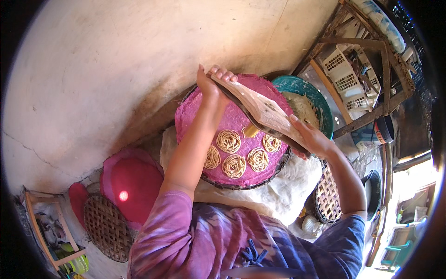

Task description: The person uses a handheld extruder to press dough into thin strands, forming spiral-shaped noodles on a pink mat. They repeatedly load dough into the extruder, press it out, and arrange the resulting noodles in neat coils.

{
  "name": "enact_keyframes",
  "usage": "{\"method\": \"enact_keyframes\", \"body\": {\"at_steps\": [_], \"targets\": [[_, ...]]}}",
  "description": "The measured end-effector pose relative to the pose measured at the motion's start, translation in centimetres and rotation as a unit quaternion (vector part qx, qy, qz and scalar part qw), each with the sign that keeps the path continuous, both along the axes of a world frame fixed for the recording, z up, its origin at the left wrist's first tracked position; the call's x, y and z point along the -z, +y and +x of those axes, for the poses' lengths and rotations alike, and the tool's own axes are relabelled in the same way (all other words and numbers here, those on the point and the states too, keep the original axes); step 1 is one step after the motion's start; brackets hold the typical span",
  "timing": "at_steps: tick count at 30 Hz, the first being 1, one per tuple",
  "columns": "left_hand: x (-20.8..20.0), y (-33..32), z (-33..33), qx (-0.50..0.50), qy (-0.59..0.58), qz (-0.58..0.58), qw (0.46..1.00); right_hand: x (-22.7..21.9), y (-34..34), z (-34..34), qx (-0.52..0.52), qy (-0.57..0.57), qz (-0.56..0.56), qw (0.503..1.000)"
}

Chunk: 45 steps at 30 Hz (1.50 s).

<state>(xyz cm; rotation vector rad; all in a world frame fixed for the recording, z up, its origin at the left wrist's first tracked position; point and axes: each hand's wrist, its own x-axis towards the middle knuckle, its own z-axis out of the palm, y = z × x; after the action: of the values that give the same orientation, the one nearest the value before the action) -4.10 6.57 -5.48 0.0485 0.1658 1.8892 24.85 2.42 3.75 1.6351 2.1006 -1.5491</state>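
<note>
A long wooden board slants from upper left to lower right, held at both ends. My left hand is wrapped round its upper left end. At its lower right end, my right hand is closed on the edge. From under the board shows a short yellowish cylinder, with some strands near its foot; most of it is hidden. Below lies a round tray covered with pink cloth. Several coiled nests of pale noodle strands, such as one nest, rest on its near half.
Whitish cloth spreads beneath the tray. A teal basin with pale dough or batter stands at right, near a woven basket. Red round cloth and another woven basket lie left. A wall bounds the far side; wooden framing stands right.
</note>
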Motion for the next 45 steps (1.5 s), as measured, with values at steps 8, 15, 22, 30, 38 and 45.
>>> {"method": "enact_keyframes", "body": {"at_steps": [8, 15, 22, 30, 38, 45], "targets": [[-2.3, -0.1, 0.7, 0.004, 0.020, 0.037, 0.999, 0.7, 0.1, 0.3, 0.030, 0.063, 0.025, 0.997], [1.0, -0.8, 2.9, 0.032, 0.008, -0.012, 0.999, 1.3, -1.0, 2.5, 0.047, -0.015, 0.024, 0.999], [4.1, 1.8, 2.3, 0.112, -0.062, 0.155, 0.980, 3.7, 0.6, 3.4, 0.092, 0.293, -0.223, 0.925], [5.1, 1.1, 1.4, 0.105, -0.174, 0.160, 0.966, 12.3, 1.8, 0.5, 0.108, 0.483, -0.427, 0.757], [0.0, -1.3, -2.8, -0.002, -0.030, 0.224, 0.974, 12.0, 1.0, -2.1, -0.175, 0.074, 0.371, 0.909], [-9.8, -13.6, -8.4, 0.055, 0.130, 0.383, 0.913, 11.4, 4.4, 3.0, 0.065, -0.046, 0.349, 0.934]]}}
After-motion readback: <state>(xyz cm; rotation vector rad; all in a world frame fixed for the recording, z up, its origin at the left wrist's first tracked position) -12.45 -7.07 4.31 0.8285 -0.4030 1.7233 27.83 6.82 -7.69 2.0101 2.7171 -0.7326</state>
